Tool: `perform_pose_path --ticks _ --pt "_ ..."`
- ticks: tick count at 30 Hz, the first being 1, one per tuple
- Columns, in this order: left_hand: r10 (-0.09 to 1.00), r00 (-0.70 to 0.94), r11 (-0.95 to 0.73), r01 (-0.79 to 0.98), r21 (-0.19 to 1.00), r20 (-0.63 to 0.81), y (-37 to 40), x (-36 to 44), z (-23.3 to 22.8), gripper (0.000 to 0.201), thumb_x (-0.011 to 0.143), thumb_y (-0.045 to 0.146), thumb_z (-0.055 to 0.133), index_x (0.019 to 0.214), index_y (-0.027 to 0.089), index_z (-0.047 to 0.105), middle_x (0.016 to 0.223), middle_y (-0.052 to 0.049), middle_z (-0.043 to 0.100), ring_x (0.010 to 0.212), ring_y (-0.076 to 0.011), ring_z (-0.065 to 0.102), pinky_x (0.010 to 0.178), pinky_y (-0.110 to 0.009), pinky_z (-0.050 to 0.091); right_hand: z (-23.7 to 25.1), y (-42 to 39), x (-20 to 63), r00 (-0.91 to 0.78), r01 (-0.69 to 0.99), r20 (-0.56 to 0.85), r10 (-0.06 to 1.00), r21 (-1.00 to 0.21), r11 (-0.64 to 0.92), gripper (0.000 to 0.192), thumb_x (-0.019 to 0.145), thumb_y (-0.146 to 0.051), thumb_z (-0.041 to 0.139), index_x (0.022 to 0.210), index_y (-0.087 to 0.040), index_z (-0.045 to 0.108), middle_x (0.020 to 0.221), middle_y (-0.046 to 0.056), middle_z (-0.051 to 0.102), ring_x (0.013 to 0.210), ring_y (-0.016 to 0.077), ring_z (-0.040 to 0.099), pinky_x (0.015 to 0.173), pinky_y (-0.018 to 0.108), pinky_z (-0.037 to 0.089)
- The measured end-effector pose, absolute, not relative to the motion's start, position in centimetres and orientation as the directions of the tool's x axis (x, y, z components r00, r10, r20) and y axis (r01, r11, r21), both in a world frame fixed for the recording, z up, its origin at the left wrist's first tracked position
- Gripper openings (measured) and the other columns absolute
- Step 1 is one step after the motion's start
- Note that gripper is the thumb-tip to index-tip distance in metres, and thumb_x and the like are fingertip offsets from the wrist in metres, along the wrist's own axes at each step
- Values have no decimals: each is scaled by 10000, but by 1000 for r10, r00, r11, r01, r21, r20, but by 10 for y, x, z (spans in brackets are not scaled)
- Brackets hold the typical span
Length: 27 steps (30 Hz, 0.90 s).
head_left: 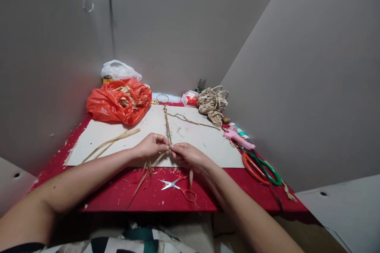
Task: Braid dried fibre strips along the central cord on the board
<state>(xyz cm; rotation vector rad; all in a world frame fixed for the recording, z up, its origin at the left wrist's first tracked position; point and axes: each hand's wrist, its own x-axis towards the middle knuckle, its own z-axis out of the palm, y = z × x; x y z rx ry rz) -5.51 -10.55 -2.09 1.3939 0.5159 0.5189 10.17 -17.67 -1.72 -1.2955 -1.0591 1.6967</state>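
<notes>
A thin brown braid of plant fibre [167, 124] runs down the middle of the white board [101, 134]. At its near end my left hand [151, 145] pinches it with thumb and fingertips. My right hand [189, 155] meets the left there, its fingertips also closed on the braid. Loose flat straw strands [145, 174] trail from under the hands over the board's near edge. Just in front, scissors with red handles [178, 185] lie with blades apart. To the left rest longer straw strips [111, 141]. The exact spot between my fingertips is partly hidden.
An orange plastic bag [103, 104] of straw stands at the back left. Bundled rope [212, 101] sits at the back right. A pink glue gun [239, 138] and large orange- and green-handled tools [255, 168] line the right edge. The red cloth [118, 197] carries scraps.
</notes>
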Motion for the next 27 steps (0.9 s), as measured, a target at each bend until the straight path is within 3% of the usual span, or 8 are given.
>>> perform_pose_path --ticks 4,8,13,17,20,23,27 --pt "620 782 -69 132 989 -61 -102 -58 -17 216 662 306 647 754 111 635 681 -28 653 614 -114 552 612 -223 399 -19 -180 95 -134 -187 -378 916 -898 -398 296 701 -385 583 559 -177 428 372 -115 273 308 17 150 318 169 77" --pt "559 826 -308 285 908 -69 -100 -63 -5 214 729 274 549 805 119 675 666 -5 632 573 -97 494 570 -204 357 -22 -185 85 12 -149 -342 940 -930 -336 224 691 -348 541 568 -170 482 329 -118 261 276 22 144 309 182 74" --pt "610 789 -650 447 614 72 -113 -64 6 234 777 275 482 651 147 631 567 -14 564 526 -119 450 538 -225 310 -25 -186 80 54 -166 -309 950 -941 -296 242 687 -338 540 528 -168 473 317 -111 262 272 22 148 307 189 66" --pt "633 771 -723 556 409 72 -134 -62 8 264 843 301 405 819 159 626 666 -84 614 591 -191 543 589 -271 364 -24 -187 78 1 -290 -334 942 -902 -320 376 696 -344 565 458 -199 314 336 -108 248 285 10 149 315 177 64" --pt "637 770 -734 606 306 2 -148 -61 7 273 848 234 386 1007 125 578 732 -132 638 655 -249 599 641 -328 410 -25 -189 79 -22 -360 -363 932 -867 -346 392 701 -331 578 473 -201 286 352 -110 250 295 6 142 319 170 56" --pt "620 784 -758 609 234 -30 -155 -59 5 293 843 155 367 1073 87 536 756 -155 644 703 -271 622 664 -357 436 -26 -190 80 -12 -395 -355 935 -857 -330 354 684 -310 614 501 -190 335 364 -113 264 310 4 136 318 162 62" --pt "564 826 -817 561 138 -17 -166 -59 1 310 849 105 317 1063 52 534 812 -193 645 739 -279 631 635 -360 451 -25 -191 80 -16 -419 -370 929 -841 -343 200 657 -286 654 623 -135 527 364 -127 250 329 5 115 317 151 62"
